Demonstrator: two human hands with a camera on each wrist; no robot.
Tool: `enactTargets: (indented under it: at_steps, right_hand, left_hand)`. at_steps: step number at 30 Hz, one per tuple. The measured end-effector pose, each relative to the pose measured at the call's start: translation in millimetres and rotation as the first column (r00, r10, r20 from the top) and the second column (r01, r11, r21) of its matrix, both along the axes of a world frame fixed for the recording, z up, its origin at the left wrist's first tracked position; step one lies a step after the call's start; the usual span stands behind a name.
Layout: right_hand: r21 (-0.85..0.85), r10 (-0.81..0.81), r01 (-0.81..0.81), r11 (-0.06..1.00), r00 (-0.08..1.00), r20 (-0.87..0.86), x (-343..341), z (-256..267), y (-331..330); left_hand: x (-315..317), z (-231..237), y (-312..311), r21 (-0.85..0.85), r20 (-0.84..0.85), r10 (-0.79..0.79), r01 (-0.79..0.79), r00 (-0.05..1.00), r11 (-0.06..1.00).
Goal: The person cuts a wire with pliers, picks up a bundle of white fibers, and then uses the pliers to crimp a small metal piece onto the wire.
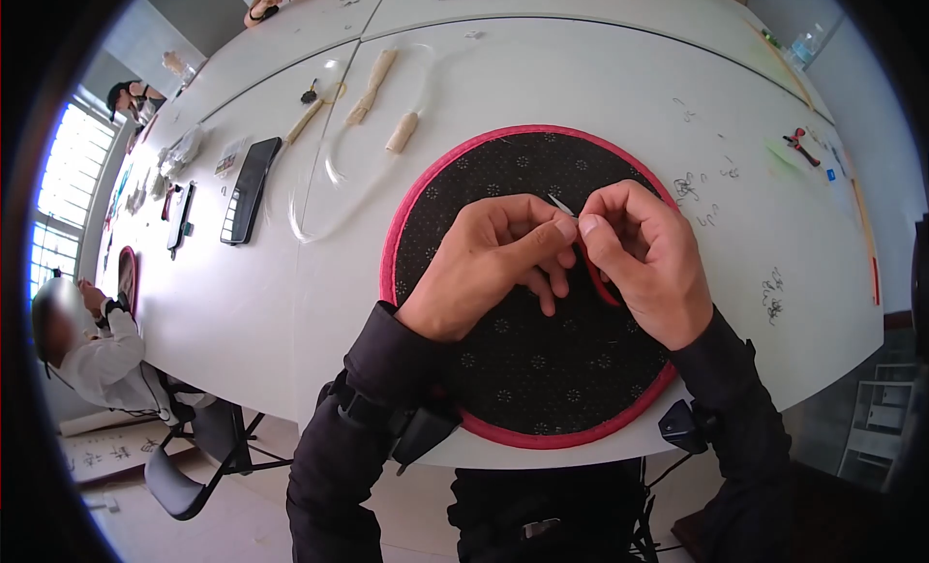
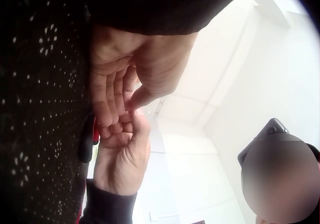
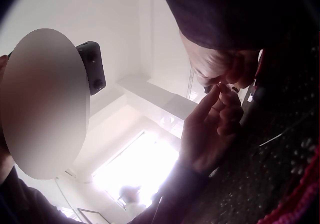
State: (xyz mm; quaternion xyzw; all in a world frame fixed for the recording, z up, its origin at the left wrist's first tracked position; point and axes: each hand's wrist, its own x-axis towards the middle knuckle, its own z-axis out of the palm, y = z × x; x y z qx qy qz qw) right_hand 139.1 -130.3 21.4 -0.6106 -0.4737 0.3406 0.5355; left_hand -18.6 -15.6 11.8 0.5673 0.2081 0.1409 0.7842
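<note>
White, smooth tabletop [image 1: 774, 176] spreads round a disc-shaped mat [image 1: 537, 340] of black, flower-printed cloth beneath my hands. My left hand [image 1: 494, 258] and right hand [image 1: 658, 263] meet above it, thumb and forefinger of each pinched together on a tiny piece too small to make out; the other fingers bend inward. Just under them lies a red-handled tool [image 1: 602, 284], its slim metal tip showing past my fingertips. Bare cloth leaves room left and bodyward, out to the raised, rosy-red rim [image 1: 389, 263]. Right of my fingers, beyond that rim, lie thin, dark, curly scraps [image 1: 685, 186]. Farther ahead and left are tan, tapering pieces [image 1: 374, 84], clear looping strands [image 1: 305, 238] and, past those, a flat black phone [image 1: 250, 195].
</note>
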Motion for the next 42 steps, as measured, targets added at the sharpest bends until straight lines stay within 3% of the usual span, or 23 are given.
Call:
enactTargets:
  at_steps: [9,15,42]
  right_hand:
    - [0.018,-0.006,0.006,1.0,0.999,0.044,1.5,-1.3,0.4]
    - [-0.067,-0.013,0.014,0.998,1.0,0.014,1.4,4.8,-0.4]
    - [0.039,-0.034,0.028,0.999,0.987,0.154,2.3,-1.3,1.3]
  left_hand:
    - [-0.3,-2.5,1.1,-0.016,0.013,0.019,-0.019,1.0,1.0]
    - [0.7,-1.7,-0.5,-0.006,0.018,0.064,-0.064,0.998,0.998]
    - [0.6,-1.7,-0.5,0.003,0.009,0.062,-0.062,0.998,0.998]
